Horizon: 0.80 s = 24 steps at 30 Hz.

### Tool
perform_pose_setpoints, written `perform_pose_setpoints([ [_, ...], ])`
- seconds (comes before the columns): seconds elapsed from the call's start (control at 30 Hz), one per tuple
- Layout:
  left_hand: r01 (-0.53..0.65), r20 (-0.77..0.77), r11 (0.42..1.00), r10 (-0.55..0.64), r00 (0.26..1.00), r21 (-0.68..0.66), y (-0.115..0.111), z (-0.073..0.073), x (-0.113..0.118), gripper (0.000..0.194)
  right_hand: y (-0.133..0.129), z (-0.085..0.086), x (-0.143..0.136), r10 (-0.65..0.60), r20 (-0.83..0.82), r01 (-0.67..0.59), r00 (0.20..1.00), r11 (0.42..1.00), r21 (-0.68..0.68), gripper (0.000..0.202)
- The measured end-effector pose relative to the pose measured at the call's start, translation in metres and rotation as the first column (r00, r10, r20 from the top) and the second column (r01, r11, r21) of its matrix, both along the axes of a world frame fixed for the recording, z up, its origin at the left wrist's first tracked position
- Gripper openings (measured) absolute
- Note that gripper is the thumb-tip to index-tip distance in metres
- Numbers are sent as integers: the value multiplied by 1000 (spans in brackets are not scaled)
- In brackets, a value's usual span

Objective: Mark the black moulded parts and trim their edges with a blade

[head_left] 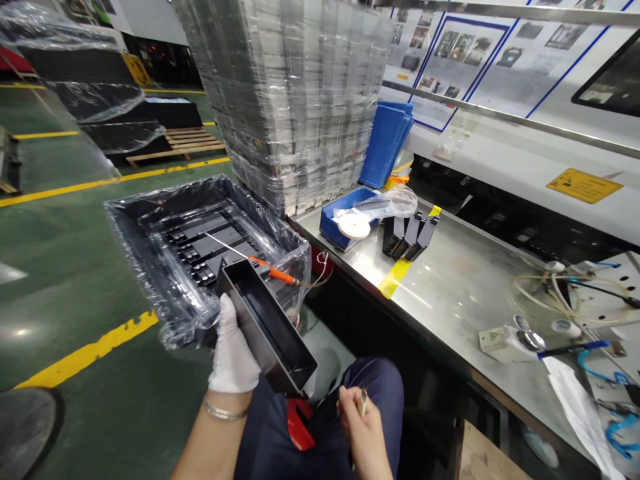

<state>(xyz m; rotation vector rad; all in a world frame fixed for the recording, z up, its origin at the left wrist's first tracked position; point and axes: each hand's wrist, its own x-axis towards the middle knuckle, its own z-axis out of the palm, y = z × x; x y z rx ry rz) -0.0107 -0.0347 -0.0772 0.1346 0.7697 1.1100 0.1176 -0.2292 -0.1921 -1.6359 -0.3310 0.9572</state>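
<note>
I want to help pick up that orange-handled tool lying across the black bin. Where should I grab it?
Grip the orange handle, probably coming from above on the workbench side. It lies bare on the plastic-lined bin's rim, thicker than the thin metal shaft over the bin. The gloved left hand holding a black tray crowds the near side.

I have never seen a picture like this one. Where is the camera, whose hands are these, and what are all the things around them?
The camera sits on a person's head and looks down, so the two hands at the bottom are that person's own. The left hand wears a white glove and holds a long black tray tilted over the lap. The right hand is bare and pinches a small thin tool in its fingers; what kind of tool is too small to tell.

Beside the left hand stands a black bin lined with clear plastic, with black parts inside. To the right runs a steel workbench carrying a blue box, upright black parts, hoses and cables. Behind stands a tall stack wrapped in plastic film.
</note>
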Motion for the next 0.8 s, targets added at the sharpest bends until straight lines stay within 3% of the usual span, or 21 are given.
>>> perform_pose_setpoints([
  [0.1,31,-33,999,-31,999,-11,-4,22,8,68,0,1,1,6,-1,-6,1000,1000,2,61],
  [0.2,38,25,999,-37,999,-33,-6,31,11,68,0,4,1,15,-10,-15,1000,1000,-3,63],
  [0.57,36,70,995,-43,997,94,-3,20,1,72,1,4,3,-6,-10,6,1000,1000,-21,64],
  [0.8,-23,105,999,19,994,41,2,20,-2,74,-2,-8,3,-18,-2,18,1000,999,-39,67],
])
